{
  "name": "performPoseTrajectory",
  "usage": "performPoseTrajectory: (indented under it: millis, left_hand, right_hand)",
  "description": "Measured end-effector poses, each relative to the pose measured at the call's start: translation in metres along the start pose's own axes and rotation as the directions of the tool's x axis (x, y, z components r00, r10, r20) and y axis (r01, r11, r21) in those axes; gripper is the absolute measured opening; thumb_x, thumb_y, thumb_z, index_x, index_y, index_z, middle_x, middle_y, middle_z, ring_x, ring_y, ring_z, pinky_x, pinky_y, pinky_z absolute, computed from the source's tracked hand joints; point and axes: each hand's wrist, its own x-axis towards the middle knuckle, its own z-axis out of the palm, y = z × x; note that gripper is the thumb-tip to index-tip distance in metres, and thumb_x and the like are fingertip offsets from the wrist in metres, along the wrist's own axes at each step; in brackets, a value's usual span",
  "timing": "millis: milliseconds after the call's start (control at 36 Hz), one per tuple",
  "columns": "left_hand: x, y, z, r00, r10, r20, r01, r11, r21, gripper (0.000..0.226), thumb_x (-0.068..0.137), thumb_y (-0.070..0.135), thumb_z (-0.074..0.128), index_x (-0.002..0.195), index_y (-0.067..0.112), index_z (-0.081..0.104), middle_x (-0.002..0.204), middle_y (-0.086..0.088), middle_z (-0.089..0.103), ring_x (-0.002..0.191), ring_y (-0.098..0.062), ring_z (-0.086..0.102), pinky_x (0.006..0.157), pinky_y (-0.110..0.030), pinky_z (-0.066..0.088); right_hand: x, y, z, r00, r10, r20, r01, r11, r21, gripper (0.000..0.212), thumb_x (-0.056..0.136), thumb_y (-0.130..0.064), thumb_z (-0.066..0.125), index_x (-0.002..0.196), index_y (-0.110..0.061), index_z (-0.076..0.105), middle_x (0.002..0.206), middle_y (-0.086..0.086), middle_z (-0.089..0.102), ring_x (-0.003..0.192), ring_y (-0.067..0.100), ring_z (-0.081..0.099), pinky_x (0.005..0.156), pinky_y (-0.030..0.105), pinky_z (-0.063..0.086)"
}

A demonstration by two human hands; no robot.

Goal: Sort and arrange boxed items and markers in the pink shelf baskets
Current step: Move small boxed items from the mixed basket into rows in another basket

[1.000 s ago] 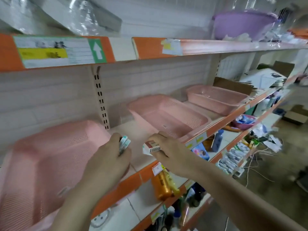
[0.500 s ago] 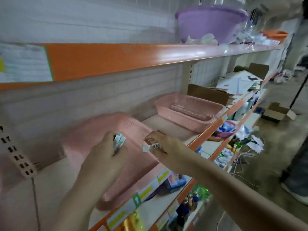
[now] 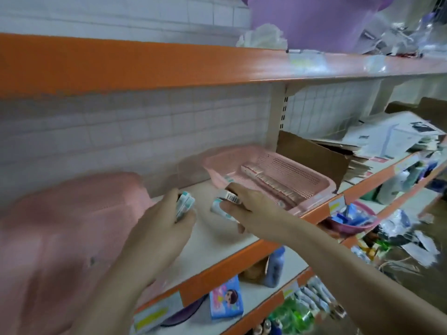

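My left hand [image 3: 158, 228] grips a few small white-and-teal boxes [image 3: 184, 203] above the shelf board. Just to its right, my right hand [image 3: 251, 209] holds more small boxes [image 3: 226, 201], one showing a barcode, near the front left corner of a pink perforated basket [image 3: 312, 180]. A row of boxed items [image 3: 268, 181] lies along that basket's floor. A second pink basket [image 3: 60, 228] stands blurred at the left on the same shelf.
An orange-edged upper shelf [image 3: 169, 66] overhangs the work area and carries a purple basin [image 3: 314, 20]. Flattened cardboard and papers [image 3: 362, 151] lie right of the basket. Lower shelves hold bottles, a blue packet [image 3: 226, 302] and a bowl of sachets [image 3: 350, 216].
The view has swung right along the shelf. Both hands, still holding their boxes, have come to the basket with the row of boxed items; the middle basket now lies at the left.
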Motion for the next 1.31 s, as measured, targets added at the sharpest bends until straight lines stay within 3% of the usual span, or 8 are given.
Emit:
performPoseTrajectory:
  millis: [83,167,278,361,556,917,1139,1306]
  left_hand:
    - [0.016,0.028,0.037,0.997,-0.078,-0.018,0.078,0.997,-0.015,0.006,0.091,0.031,0.049,0.088,0.028,0.045,0.078,0.001,0.058,0.072,-0.023,0.061,0.071,-0.045,0.051]
    - [0.028,0.059,0.07,0.988,-0.156,-0.021,0.156,0.988,-0.009,0.005,0.092,0.032,0.048,0.096,0.029,0.047,0.088,-0.001,0.06,0.081,-0.024,0.059,0.076,-0.043,0.051]
    - [0.038,0.091,0.105,0.974,-0.223,-0.045,0.224,0.975,0.004,0.008,0.094,0.032,0.046,0.101,0.027,0.046,0.09,0.003,0.058,0.084,-0.022,0.058,0.073,-0.036,0.046]
    - [0.043,0.105,0.124,0.966,-0.251,-0.058,0.25,0.968,-0.027,0.005,0.094,0.028,0.047,0.089,0.027,0.045,0.08,0.006,0.055,0.078,-0.022,0.057,0.068,-0.036,0.046]
    - [0.067,0.12,0.148,0.944,-0.319,-0.084,0.319,0.948,-0.016,0.003,0.091,0.022,0.048,0.093,0.02,0.05,0.089,0.001,0.061,0.08,-0.024,0.062,0.077,-0.045,0.052]
    - [0.109,0.095,0.147,0.921,-0.368,-0.128,0.364,0.93,-0.053,0.005,0.091,0.024,0.048,0.092,0.029,0.05,0.085,0.007,0.06,0.075,-0.017,0.063,0.077,-0.047,0.055]
    - [0.124,0.074,0.143,0.938,-0.326,-0.115,0.328,0.945,0.0,0.005,0.093,0.026,0.048,0.097,0.029,0.048,0.083,0.013,0.056,0.072,-0.012,0.059,0.068,-0.035,0.051]
    - [0.128,0.076,0.141,0.942,-0.325,-0.085,0.327,0.945,0.002,0.015,0.093,0.026,0.048,0.108,0.028,0.05,0.093,0.008,0.058,0.084,-0.018,0.061,0.078,-0.04,0.053]
  right_hand:
    - [0.008,0.035,-0.031,0.996,-0.019,0.086,0.017,1.0,0.024,0.017,0.102,-0.03,0.045,0.094,-0.015,0.047,0.067,0.004,0.059,0.048,0.007,0.056,0.046,0.018,0.042]
    - [0.016,0.066,-0.061,0.984,-0.005,0.176,-0.015,0.993,0.113,0.017,0.101,-0.021,0.046,0.108,-0.007,0.051,0.073,0.006,0.061,0.061,0.021,0.062,0.06,0.033,0.052]
    - [0.026,0.102,-0.092,0.961,-0.001,0.278,-0.041,0.989,0.144,0.027,0.1,-0.013,0.045,0.123,-0.001,0.047,0.096,0.012,0.064,0.084,0.019,0.066,0.081,0.038,0.057]
    - [0.033,0.123,-0.108,0.948,-0.027,0.316,-0.031,0.984,0.177,0.017,0.102,-0.014,0.043,0.117,-0.011,0.05,0.082,-0.002,0.06,0.054,-0.01,0.057,0.053,0.011,0.048]
    - [0.05,0.161,-0.129,0.934,-0.043,0.355,-0.038,0.975,0.218,0.005,0.1,-0.025,0.048,0.102,-0.022,0.045,0.08,0.003,0.064,0.05,0.002,0.062,0.049,0.018,0.047]
    - [0.11,0.191,-0.101,0.893,-0.066,0.445,0.142,0.98,-0.139,0.038,0.094,-0.048,0.054,0.104,-0.011,0.053,0.095,0.001,0.065,0.085,0.019,0.063,0.071,0.032,0.05]
    - [0.125,0.199,-0.074,0.784,0.094,0.614,0.247,0.859,-0.448,0.009,0.097,-0.021,0.049,0.096,-0.012,0.05,0.098,0.009,0.057,0.091,0.024,0.06,0.078,0.037,0.05]
    - [0.127,0.191,-0.059,0.719,0.192,0.668,0.296,0.785,-0.545,0.02,0.091,-0.019,0.052,0.101,-0.004,0.06,0.105,0.014,0.066,0.095,0.026,0.064,0.073,0.031,0.05]
